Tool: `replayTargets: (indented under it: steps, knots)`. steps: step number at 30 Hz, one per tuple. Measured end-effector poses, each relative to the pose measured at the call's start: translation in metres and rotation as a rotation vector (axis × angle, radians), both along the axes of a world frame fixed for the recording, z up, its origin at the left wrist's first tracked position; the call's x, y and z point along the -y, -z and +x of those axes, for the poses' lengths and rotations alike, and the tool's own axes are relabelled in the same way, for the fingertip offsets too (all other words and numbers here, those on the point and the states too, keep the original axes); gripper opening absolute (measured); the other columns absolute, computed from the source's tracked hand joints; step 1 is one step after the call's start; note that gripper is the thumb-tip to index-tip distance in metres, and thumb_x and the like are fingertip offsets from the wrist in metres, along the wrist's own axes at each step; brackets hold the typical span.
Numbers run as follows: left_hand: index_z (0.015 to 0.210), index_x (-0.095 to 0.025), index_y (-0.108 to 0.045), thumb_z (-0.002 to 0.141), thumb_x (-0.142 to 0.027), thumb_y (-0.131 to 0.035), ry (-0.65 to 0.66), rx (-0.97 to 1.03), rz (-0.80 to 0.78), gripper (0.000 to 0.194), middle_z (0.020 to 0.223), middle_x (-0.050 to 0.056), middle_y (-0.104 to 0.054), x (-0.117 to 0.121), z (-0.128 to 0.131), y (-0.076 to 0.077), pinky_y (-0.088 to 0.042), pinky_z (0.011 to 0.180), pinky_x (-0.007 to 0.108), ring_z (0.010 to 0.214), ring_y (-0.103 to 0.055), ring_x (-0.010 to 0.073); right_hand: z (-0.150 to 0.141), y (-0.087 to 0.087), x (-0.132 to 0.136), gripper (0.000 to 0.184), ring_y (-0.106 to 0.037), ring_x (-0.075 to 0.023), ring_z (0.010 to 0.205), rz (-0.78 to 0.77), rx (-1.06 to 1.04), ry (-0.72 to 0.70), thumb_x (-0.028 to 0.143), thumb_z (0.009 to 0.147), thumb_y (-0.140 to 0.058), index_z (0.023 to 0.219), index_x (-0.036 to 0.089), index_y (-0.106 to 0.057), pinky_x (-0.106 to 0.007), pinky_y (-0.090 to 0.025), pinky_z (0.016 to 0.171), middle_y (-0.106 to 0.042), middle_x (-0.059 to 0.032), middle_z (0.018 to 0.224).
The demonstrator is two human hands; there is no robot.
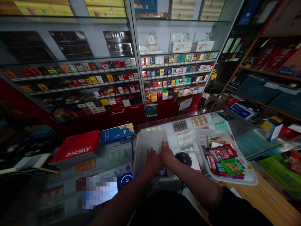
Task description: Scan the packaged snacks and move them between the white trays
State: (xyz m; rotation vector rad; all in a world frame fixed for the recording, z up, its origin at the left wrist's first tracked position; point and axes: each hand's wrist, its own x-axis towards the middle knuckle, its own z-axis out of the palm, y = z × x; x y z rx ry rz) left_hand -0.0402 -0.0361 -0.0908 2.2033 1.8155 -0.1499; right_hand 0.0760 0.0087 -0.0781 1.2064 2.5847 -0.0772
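An empty white plastic tray (145,138) stands on the glass counter in front of me. Both my hands lie side by side inside its near end. My left hand (152,160) rests palm down on the tray floor with fingers stretched forward. My right hand (166,153) lies flat beside it, touching it, fingers spread toward the tray's right wall. Neither hand holds anything I can see. A small purple packet (162,172) shows just under my wrists at the tray's near edge.
A second white tray (249,179) at the right holds several red, green and blue snack packets. A black rounded device (183,158) sits between the trays. A red box (77,147) and a blue carton (117,132) lie at the left. Cigarette shelves (174,72) fill the wall behind.
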Motion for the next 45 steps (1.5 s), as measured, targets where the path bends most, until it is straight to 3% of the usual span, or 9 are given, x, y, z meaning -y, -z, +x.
replayTargets:
  steps: [10,18,20,23,27,29,34,39,45]
  knots:
    - [0.129,-0.013,-0.069,0.08,-0.054,-0.064,-0.009,0.083,0.01,0.064,0.141,0.025,-0.056,-0.007,-0.007,0.019,-0.014,0.125,0.06,0.149,-0.032,0.0431,-0.006,0.009,-0.008,0.038,-0.022,-0.0407,0.155,-0.041,0.012,0.007,0.032,0.087,-0.065,0.118,0.014,-0.077,-0.062,-0.003,0.126,-0.061,-0.0221,0.142]
    - [0.145,-0.014,-0.053,0.079,-0.052,-0.068,0.02,0.104,0.039,0.078,0.152,0.023,-0.048,-0.011,-0.018,0.017,-0.007,0.126,0.059,0.151,-0.028,0.0412,-0.017,-0.003,-0.008,0.035,-0.034,-0.0412,0.149,-0.008,-0.107,0.068,0.023,0.092,-0.056,0.118,0.011,-0.075,-0.06,-0.015,0.123,-0.07,-0.023,0.126]
    - [0.142,-0.017,-0.055,0.079,-0.047,-0.07,-0.003,0.107,0.06,0.072,0.149,0.02,-0.052,-0.011,-0.02,0.016,-0.011,0.126,0.056,0.146,-0.036,0.0388,-0.021,-0.005,-0.01,0.036,-0.04,-0.0425,0.145,-0.009,-0.136,0.082,0.022,0.089,-0.061,0.119,0.007,-0.073,-0.058,-0.022,0.121,-0.069,-0.026,0.124]
    - [0.125,-0.016,-0.063,0.077,-0.038,-0.074,-0.061,0.106,0.083,0.054,0.132,0.017,-0.062,-0.014,-0.022,0.016,-0.03,0.117,0.048,0.129,-0.052,0.0342,-0.025,-0.006,-0.01,0.037,-0.055,-0.0387,0.13,-0.06,-0.216,0.154,0.02,0.083,-0.068,0.117,0.005,-0.071,-0.049,-0.037,0.113,-0.069,-0.027,0.122]
    - [0.112,-0.014,-0.066,0.091,-0.02,-0.054,-0.116,0.093,0.088,0.024,0.116,0.015,-0.066,-0.02,-0.028,0.016,-0.043,0.098,0.039,0.11,-0.062,0.027,-0.03,-0.003,-0.007,0.025,-0.072,-0.0297,0.104,-0.116,-0.248,0.272,0.015,0.092,-0.055,0.111,0.01,-0.07,-0.038,-0.051,0.091,-0.075,-0.0207,0.109]
    - [0.108,-0.015,-0.067,0.094,-0.015,-0.046,-0.124,0.086,0.088,0.025,0.113,0.015,-0.067,-0.023,-0.033,0.014,-0.045,0.094,0.037,0.105,-0.063,0.025,-0.031,0.0,-0.004,0.028,-0.074,-0.0278,0.1,-0.122,-0.239,0.301,0.014,0.096,-0.047,0.113,0.012,-0.07,-0.036,-0.053,0.085,-0.076,-0.0183,0.106]
    - [0.104,-0.016,-0.07,0.09,-0.021,-0.058,-0.084,0.079,0.054,0.019,0.114,0.014,-0.068,-0.025,-0.041,0.013,-0.046,0.095,0.037,0.111,-0.062,0.0274,-0.033,0.007,0.001,0.025,-0.073,-0.0306,0.104,-0.141,-0.194,0.283,0.015,0.093,-0.054,0.109,0.015,-0.074,-0.038,-0.054,0.085,-0.076,-0.0168,0.11]
    - [0.1,-0.012,-0.074,0.092,-0.024,-0.056,-0.058,0.052,-0.018,0.023,0.106,0.019,-0.071,-0.025,-0.035,0.016,-0.049,0.09,0.038,0.103,-0.068,0.0288,-0.037,0.012,0.003,0.024,-0.074,-0.0331,0.104,-0.166,-0.089,0.254,0.007,0.088,-0.058,0.102,0.012,-0.077,-0.042,-0.054,0.088,-0.077,-0.0211,0.106]
    - [0.098,-0.013,-0.075,0.092,-0.023,-0.056,-0.021,0.04,-0.024,0.023,0.108,0.018,-0.072,-0.022,-0.034,0.015,-0.051,0.088,0.037,0.101,-0.069,0.0276,-0.035,0.014,0.008,0.023,-0.073,-0.0324,0.104,-0.152,-0.055,0.202,0.007,0.088,-0.059,0.098,0.013,-0.079,-0.043,-0.053,0.088,-0.077,-0.02,0.105]
